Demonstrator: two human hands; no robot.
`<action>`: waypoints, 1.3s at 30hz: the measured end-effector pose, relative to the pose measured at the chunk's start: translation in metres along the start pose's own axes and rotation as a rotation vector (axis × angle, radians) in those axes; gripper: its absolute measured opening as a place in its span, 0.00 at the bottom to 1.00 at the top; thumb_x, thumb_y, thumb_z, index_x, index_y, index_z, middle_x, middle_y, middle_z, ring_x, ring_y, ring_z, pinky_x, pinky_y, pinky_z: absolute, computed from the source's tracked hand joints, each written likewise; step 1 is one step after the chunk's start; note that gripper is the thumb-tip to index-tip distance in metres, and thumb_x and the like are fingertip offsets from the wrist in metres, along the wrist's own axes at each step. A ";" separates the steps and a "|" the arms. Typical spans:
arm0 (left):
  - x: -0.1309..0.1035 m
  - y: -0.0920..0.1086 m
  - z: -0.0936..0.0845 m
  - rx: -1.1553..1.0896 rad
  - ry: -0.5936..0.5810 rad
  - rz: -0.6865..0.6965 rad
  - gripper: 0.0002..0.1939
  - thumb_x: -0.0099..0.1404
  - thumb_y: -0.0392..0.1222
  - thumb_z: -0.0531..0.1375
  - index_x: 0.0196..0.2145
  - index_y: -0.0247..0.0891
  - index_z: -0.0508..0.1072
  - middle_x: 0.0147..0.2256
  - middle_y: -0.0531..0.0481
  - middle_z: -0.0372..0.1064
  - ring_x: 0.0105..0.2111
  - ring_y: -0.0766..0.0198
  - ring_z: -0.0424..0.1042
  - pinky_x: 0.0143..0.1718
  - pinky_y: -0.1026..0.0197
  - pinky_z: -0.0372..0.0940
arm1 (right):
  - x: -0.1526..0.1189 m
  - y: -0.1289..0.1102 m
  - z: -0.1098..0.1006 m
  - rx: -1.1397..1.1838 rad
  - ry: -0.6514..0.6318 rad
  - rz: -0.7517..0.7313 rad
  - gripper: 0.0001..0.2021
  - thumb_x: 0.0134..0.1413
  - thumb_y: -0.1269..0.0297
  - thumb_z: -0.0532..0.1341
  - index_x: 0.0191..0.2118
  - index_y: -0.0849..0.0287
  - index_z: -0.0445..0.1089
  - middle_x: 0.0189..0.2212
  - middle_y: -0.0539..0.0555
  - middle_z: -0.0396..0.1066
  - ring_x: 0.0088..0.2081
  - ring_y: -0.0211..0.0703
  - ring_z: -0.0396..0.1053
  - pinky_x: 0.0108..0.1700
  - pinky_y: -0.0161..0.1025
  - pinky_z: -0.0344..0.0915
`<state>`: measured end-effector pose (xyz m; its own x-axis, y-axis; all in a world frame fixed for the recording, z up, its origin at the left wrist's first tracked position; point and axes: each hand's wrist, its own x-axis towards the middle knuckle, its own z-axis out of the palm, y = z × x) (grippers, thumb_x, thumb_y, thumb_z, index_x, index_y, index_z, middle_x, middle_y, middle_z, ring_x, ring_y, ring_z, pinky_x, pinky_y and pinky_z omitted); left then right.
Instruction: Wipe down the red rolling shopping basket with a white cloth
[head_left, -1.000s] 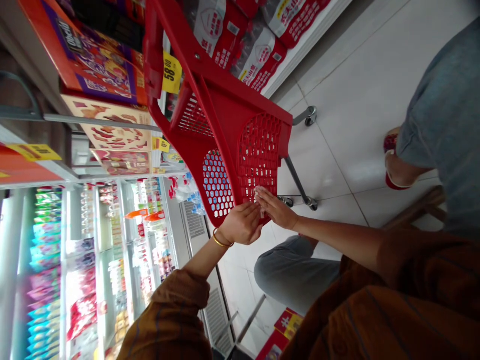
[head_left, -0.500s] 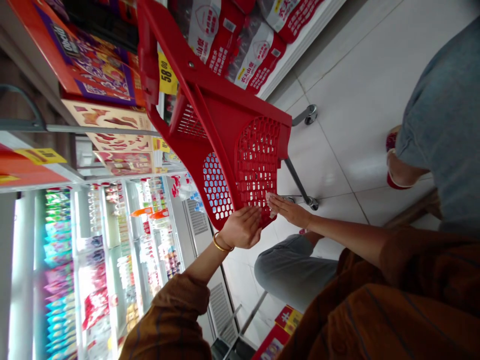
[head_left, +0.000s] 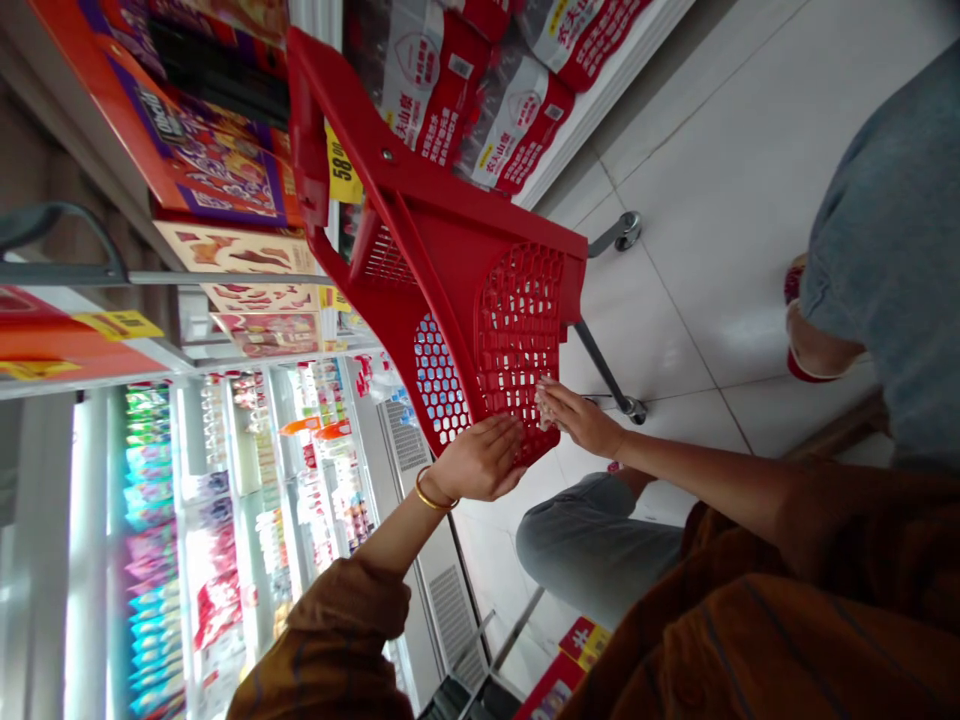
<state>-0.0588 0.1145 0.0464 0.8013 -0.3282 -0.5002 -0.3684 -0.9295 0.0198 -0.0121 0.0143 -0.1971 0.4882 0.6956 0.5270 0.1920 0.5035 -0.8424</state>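
A red plastic shopping cart basket (head_left: 465,210) with honeycomb openings stands tilted in the view. My left hand (head_left: 480,458), with a gold bracelet at the wrist, is wrapped over the basket's near end, fingers together and thumb below. Just to its right, my right hand (head_left: 581,415) has its fingers pressed on a small whitish cloth or tissue (head_left: 546,404) against the latticed side. The cloth is mostly hidden under the fingers.
Red-labelled water bottles (head_left: 506,125) fill a shelf behind the basket. Snack boxes (head_left: 217,150) and lit racks of packets (head_left: 157,560) stand at left. Cart wheels (head_left: 628,230) rest on the tiled floor (head_left: 697,240). A red-and-yellow box (head_left: 574,655) is at the bottom.
The view has shifted slightly, so shelves and cart appear a little further right and down. Both hands keep nearly the same places on the basket.
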 end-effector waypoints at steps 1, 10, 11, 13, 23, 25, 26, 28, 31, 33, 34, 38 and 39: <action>0.001 -0.006 -0.004 0.035 0.000 0.007 0.19 0.67 0.45 0.53 0.47 0.29 0.73 0.46 0.34 0.74 0.52 0.50 0.71 0.54 0.46 0.67 | 0.010 -0.007 -0.001 0.018 0.017 -0.022 0.30 0.66 0.72 0.48 0.69 0.53 0.37 0.66 0.61 0.51 0.68 0.49 0.46 0.66 0.54 0.57; 0.020 -0.035 -0.013 0.112 0.036 0.041 0.20 0.65 0.48 0.54 0.41 0.28 0.75 0.41 0.35 0.76 0.47 0.48 0.75 0.50 0.46 0.69 | 0.064 -0.024 0.003 0.000 0.117 0.007 0.30 0.66 0.68 0.49 0.69 0.49 0.37 0.70 0.54 0.37 0.70 0.53 0.31 0.67 0.62 0.50; 0.020 -0.035 -0.012 0.107 0.036 0.040 0.20 0.64 0.47 0.54 0.42 0.27 0.75 0.42 0.34 0.76 0.47 0.48 0.74 0.50 0.46 0.69 | 0.063 -0.021 0.005 -0.002 0.115 0.000 0.30 0.67 0.69 0.48 0.69 0.49 0.36 0.70 0.54 0.37 0.70 0.52 0.31 0.67 0.62 0.50; 0.019 -0.033 -0.010 0.096 0.012 0.038 0.20 0.64 0.45 0.53 0.43 0.26 0.74 0.43 0.32 0.75 0.49 0.48 0.74 0.52 0.46 0.68 | 0.060 -0.014 0.008 -0.002 0.108 -0.033 0.30 0.67 0.71 0.47 0.69 0.49 0.34 0.70 0.54 0.39 0.70 0.51 0.32 0.67 0.62 0.50; 0.022 -0.025 -0.014 0.115 -0.100 0.026 0.21 0.64 0.40 0.51 0.47 0.21 0.72 0.47 0.31 0.73 0.51 0.49 0.72 0.55 0.49 0.65 | 0.012 0.019 -0.002 0.000 0.004 -0.042 0.30 0.67 0.73 0.48 0.68 0.46 0.37 0.68 0.49 0.45 0.69 0.43 0.41 0.69 0.52 0.50; 0.022 -0.025 -0.013 0.105 -0.101 0.019 0.21 0.64 0.40 0.51 0.47 0.20 0.72 0.48 0.30 0.73 0.52 0.49 0.71 0.54 0.49 0.66 | -0.001 0.028 -0.004 0.005 -0.013 -0.024 0.30 0.67 0.74 0.47 0.68 0.48 0.38 0.68 0.50 0.45 0.69 0.43 0.40 0.69 0.51 0.50; 0.022 -0.025 -0.013 0.101 -0.105 0.013 0.21 0.64 0.40 0.51 0.47 0.20 0.72 0.48 0.30 0.72 0.52 0.49 0.71 0.54 0.49 0.66 | -0.008 0.032 -0.004 0.003 -0.021 -0.011 0.30 0.67 0.75 0.47 0.69 0.49 0.38 0.68 0.51 0.45 0.69 0.42 0.40 0.69 0.51 0.49; 0.021 -0.024 -0.012 0.103 -0.116 0.002 0.22 0.64 0.40 0.51 0.48 0.21 0.72 0.49 0.30 0.72 0.52 0.50 0.71 0.54 0.50 0.66 | -0.018 0.039 -0.006 -0.002 -0.031 0.020 0.29 0.66 0.76 0.46 0.69 0.50 0.38 0.68 0.52 0.46 0.69 0.42 0.40 0.69 0.51 0.49; 0.021 -0.024 -0.012 0.112 -0.128 -0.006 0.22 0.64 0.40 0.51 0.49 0.22 0.71 0.50 0.31 0.71 0.52 0.50 0.71 0.54 0.49 0.66 | -0.024 0.041 -0.009 -0.001 -0.010 0.049 0.29 0.66 0.76 0.46 0.69 0.51 0.40 0.68 0.54 0.47 0.69 0.44 0.41 0.68 0.52 0.49; 0.021 -0.024 -0.012 0.115 -0.115 -0.005 0.21 0.64 0.40 0.51 0.48 0.22 0.72 0.50 0.32 0.72 0.51 0.50 0.71 0.53 0.49 0.66 | -0.018 0.035 -0.009 0.009 0.036 0.044 0.29 0.66 0.75 0.47 0.69 0.51 0.41 0.68 0.55 0.48 0.69 0.45 0.42 0.68 0.52 0.51; 0.021 -0.025 -0.012 0.116 -0.103 0.000 0.21 0.64 0.40 0.51 0.47 0.23 0.72 0.49 0.33 0.73 0.51 0.50 0.72 0.52 0.50 0.67 | -0.012 0.028 -0.008 0.016 0.065 0.035 0.30 0.66 0.75 0.48 0.69 0.51 0.40 0.68 0.56 0.48 0.69 0.46 0.43 0.68 0.52 0.52; 0.020 -0.026 -0.011 0.100 -0.039 0.062 0.18 0.63 0.41 0.52 0.42 0.27 0.75 0.43 0.37 0.76 0.47 0.51 0.74 0.50 0.49 0.68 | 0.026 -0.009 0.000 0.037 0.104 -0.068 0.31 0.65 0.75 0.50 0.69 0.51 0.38 0.66 0.58 0.52 0.69 0.47 0.44 0.67 0.54 0.54; 0.019 -0.026 -0.010 0.094 -0.023 0.076 0.17 0.63 0.41 0.52 0.41 0.28 0.75 0.40 0.37 0.77 0.45 0.51 0.74 0.49 0.49 0.68 | 0.034 -0.018 0.003 0.042 0.098 -0.097 0.32 0.65 0.76 0.49 0.69 0.52 0.37 0.66 0.59 0.52 0.69 0.47 0.42 0.67 0.55 0.54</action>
<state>-0.0288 0.1309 0.0448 0.7592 -0.3919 -0.5196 -0.4705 -0.8821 -0.0221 -0.0010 0.0307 -0.1640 0.5503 0.5905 0.5903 0.2070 0.5884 -0.7816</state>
